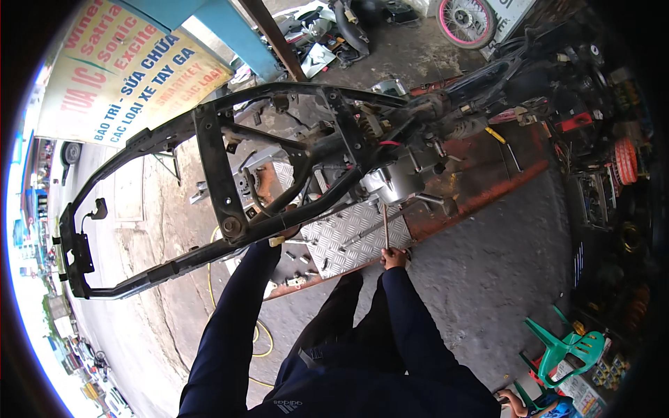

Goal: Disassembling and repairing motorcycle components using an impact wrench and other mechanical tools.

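A bare black motorcycle frame (211, 174) stretches across the view, with a silver engine (392, 184) mounted in it. My right hand (394, 258) is closed round the near end of a long thin metal rod-like tool (386, 226). The tool's far end reaches the lower edge of the engine's round cover; its tip is too small to make out. My left hand (290, 224) is at the frame's lower near tube, left of the engine. Much of that hand is hidden behind the tube, so its fingers do not show.
Below the engine lies a silver tread plate (359, 237) on a rusty red platform (481, 182). Loose bolts (304, 260) are scattered left of the plate. A yellow-handled tool (496, 135) rests at right. A green plastic chair (568, 348) and another person's arm (514, 402) are lower right.
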Available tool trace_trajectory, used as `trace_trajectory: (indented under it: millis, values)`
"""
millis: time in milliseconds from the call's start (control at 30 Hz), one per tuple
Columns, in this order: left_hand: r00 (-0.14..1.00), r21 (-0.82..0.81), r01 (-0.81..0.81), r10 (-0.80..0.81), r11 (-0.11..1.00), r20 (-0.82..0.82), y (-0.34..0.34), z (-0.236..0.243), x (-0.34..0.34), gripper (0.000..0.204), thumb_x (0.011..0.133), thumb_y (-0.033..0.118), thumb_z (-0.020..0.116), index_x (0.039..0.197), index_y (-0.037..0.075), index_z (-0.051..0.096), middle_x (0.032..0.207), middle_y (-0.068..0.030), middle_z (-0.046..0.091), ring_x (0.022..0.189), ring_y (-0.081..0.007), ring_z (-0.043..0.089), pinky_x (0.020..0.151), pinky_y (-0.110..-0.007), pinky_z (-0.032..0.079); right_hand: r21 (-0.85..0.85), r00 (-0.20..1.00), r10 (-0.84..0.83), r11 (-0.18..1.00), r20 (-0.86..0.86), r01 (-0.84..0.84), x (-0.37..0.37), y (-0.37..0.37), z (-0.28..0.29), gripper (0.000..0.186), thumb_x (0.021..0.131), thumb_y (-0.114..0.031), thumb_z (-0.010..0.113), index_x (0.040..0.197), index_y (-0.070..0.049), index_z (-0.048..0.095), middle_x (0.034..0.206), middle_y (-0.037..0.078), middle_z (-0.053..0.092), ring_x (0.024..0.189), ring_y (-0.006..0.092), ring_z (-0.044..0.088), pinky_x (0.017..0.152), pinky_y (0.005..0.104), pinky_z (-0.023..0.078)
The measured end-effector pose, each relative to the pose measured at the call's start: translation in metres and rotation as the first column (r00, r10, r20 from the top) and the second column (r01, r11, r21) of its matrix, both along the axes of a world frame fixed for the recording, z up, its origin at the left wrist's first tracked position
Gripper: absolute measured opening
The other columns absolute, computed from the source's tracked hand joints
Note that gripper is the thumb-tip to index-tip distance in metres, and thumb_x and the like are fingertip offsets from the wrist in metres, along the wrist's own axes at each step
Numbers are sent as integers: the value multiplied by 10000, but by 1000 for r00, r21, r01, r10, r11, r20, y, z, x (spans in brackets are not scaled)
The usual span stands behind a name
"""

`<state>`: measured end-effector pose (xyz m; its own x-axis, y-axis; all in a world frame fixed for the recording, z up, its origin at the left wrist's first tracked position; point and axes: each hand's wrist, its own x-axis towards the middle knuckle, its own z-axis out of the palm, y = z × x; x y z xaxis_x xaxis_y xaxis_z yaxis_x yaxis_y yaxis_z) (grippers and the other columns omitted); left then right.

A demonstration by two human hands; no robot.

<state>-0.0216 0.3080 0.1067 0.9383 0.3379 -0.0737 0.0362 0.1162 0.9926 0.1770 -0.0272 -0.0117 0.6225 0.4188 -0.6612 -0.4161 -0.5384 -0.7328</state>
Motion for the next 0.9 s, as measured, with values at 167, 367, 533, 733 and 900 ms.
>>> trace_trajectory:
  millis: [167,367,533,733,900]
  values:
    - [991,128,53,-37,990,-127,8,20,-2,512,828,393,646,1254,138,520,1137,-131,607,1050,-231,543,916,-384,392,-212,978,-58,977,-203,14,-8,22,-1,194,812,-145,679,936,-20,598,750,31,630,617,126,614,460,290,455]
    - [921,507,230,-16,831,-390,-7,64,43,497,781,401,700,1195,153,582,1068,-125,632,923,-206,592,855,-358,433,-193,922,-151,978,-357,86,8,5,-4,392,828,-180,671,1158,-43,511,936,33,645,790,154,623,577,368,488]
    - [875,793,351,127,498,-467,1,58,11,380,775,309,722,1093,116,645,959,-106,659,775,-169,629,748,-333,497,-10,973,67,997,-221,-71,-7,46,70,373,844,-218,658,1144,-39,529,932,41,648,736,133,619,560,293,484]
    - [887,753,219,196,620,-419,3,17,-14,372,777,301,718,1086,109,644,954,-108,659,776,-170,629,740,-335,500,363,981,103,931,-164,-37,-32,120,189,326,883,-255,613,1112,-34,542,919,37,636,727,100,623,558,228,476]
    - [910,696,128,196,707,-366,-5,-20,-18,365,779,295,715,1081,103,644,950,-109,659,776,-170,629,733,-337,502,273,995,30,962,-95,-3,-13,142,208,302,900,-278,592,1043,-15,553,856,45,621,653,121,621,539,234,483]
